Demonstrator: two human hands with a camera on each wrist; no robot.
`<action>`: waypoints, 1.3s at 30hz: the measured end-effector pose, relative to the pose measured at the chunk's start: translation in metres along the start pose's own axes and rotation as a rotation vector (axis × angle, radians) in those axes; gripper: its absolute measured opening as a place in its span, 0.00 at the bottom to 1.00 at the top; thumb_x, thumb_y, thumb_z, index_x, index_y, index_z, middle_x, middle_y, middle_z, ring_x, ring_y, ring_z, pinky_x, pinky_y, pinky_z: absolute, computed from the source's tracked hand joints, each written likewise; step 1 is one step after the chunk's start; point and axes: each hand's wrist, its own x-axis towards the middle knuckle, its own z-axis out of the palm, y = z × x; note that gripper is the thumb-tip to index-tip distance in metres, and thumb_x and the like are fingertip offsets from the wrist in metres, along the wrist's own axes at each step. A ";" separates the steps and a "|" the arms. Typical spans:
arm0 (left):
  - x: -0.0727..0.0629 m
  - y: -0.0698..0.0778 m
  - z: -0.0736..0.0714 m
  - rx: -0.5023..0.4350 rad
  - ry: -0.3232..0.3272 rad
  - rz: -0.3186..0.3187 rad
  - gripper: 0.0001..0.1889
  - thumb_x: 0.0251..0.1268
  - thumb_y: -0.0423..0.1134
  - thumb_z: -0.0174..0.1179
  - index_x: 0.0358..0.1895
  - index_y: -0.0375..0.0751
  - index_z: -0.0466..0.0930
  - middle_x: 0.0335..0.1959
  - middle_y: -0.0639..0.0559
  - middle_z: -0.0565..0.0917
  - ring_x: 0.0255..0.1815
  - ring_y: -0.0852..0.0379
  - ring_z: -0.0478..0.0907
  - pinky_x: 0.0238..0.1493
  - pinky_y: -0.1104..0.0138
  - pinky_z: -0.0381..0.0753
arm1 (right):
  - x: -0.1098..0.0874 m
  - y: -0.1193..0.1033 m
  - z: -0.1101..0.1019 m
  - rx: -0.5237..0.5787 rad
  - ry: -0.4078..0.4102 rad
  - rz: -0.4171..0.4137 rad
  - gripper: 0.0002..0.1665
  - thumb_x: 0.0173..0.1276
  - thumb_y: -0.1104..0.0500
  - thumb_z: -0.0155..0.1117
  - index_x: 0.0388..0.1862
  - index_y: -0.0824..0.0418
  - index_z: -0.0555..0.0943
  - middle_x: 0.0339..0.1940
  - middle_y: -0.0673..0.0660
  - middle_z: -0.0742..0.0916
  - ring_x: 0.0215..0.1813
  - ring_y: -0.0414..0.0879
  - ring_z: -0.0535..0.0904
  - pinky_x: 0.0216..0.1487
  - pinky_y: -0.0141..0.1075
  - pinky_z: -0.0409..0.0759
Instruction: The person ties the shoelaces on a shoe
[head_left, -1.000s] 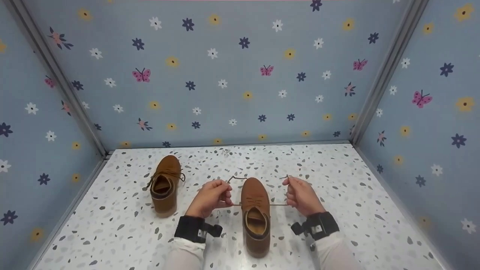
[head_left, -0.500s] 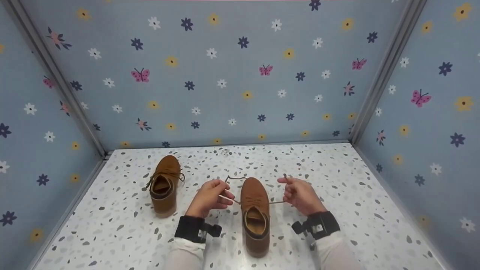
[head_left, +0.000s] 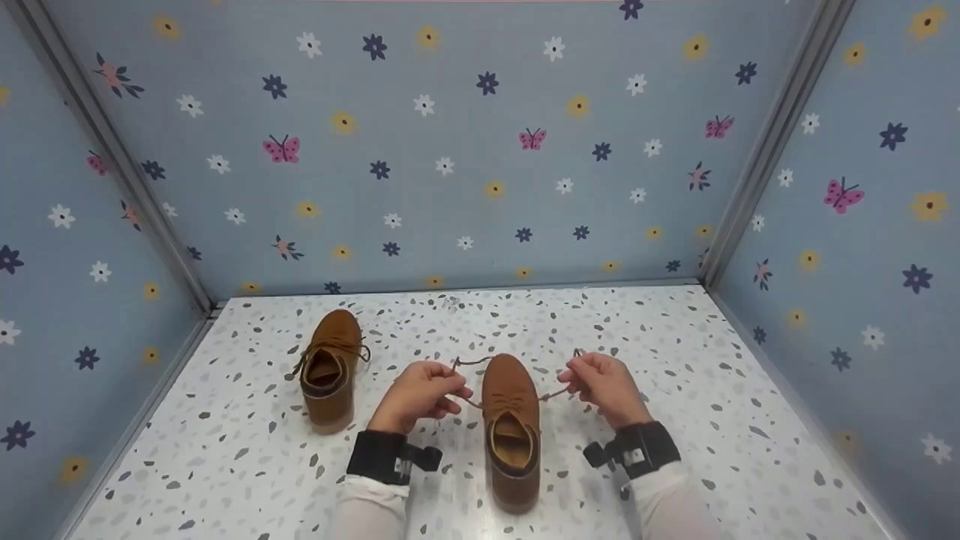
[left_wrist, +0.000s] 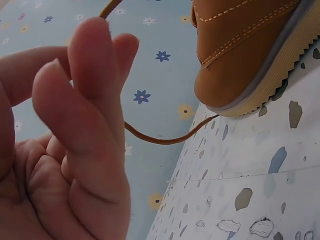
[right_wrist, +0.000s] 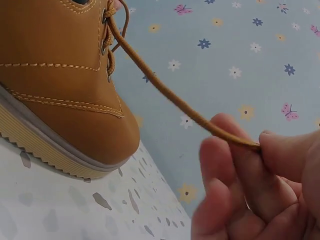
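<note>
A tan-brown lace-up shoe [head_left: 511,381] stands upright between my hands, toe pointing away from me. To its left, my left hand [head_left: 424,391] holds one end of the brown shoelace, the thumb and index finger together and the other fingers loosely bent. That lace's tail [left_wrist: 165,141] runs behind the fingers towards the shoe's toe in the left wrist view. On the other side, my right hand [head_left: 604,386] pinches the other lace end [right_wrist: 175,100] between thumb and fingers. This lace rises slightly curved from the top eyelets in the right wrist view.
A matching brown shoe [head_left: 334,367], its laces tied, stands further left on the white speckled surface [head_left: 637,487]. Blue flowered panels [head_left: 465,150] enclose the back and both sides.
The lace was straight and taut between both hands; now it hangs slacker. My right hand's fingers spread, then closed on the lace again. My left fingers loosened and shifted. The shoes stayed put.
</note>
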 end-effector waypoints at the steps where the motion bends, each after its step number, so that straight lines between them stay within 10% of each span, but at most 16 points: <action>1: 0.000 0.000 -0.001 0.015 -0.003 0.000 0.11 0.71 0.41 0.64 0.44 0.34 0.82 0.38 0.48 0.93 0.24 0.62 0.86 0.24 0.73 0.79 | 0.000 0.000 0.000 -0.024 0.019 0.010 0.13 0.81 0.53 0.60 0.45 0.63 0.83 0.34 0.52 0.92 0.28 0.40 0.80 0.28 0.30 0.77; 11: -0.006 0.006 -0.005 0.159 0.067 -0.002 0.13 0.72 0.42 0.63 0.39 0.33 0.84 0.33 0.44 0.93 0.23 0.60 0.87 0.25 0.71 0.82 | -0.003 -0.001 0.000 -0.015 -0.026 0.044 0.16 0.85 0.48 0.51 0.45 0.60 0.76 0.35 0.57 0.93 0.17 0.41 0.72 0.19 0.32 0.70; 18: -0.010 0.008 -0.007 0.250 0.088 0.027 0.13 0.72 0.42 0.63 0.35 0.33 0.85 0.23 0.50 0.89 0.20 0.62 0.84 0.23 0.71 0.81 | -0.003 -0.002 0.002 0.099 -0.126 0.050 0.13 0.85 0.56 0.51 0.54 0.66 0.75 0.34 0.56 0.90 0.32 0.43 0.88 0.38 0.36 0.89; 27: -0.011 0.008 -0.009 0.275 0.036 0.030 0.12 0.68 0.40 0.64 0.41 0.31 0.86 0.33 0.45 0.93 0.23 0.62 0.87 0.28 0.70 0.84 | -0.003 -0.001 0.002 0.122 -0.168 0.022 0.22 0.80 0.64 0.56 0.65 0.78 0.73 0.49 0.63 0.91 0.48 0.44 0.91 0.53 0.36 0.89; 39: -0.017 0.015 -0.001 0.373 0.106 0.028 0.08 0.67 0.37 0.67 0.36 0.36 0.81 0.30 0.47 0.92 0.21 0.62 0.85 0.25 0.71 0.80 | -0.005 -0.001 0.004 0.080 -0.089 0.010 0.14 0.77 0.61 0.63 0.51 0.73 0.79 0.38 0.57 0.92 0.37 0.41 0.90 0.41 0.34 0.90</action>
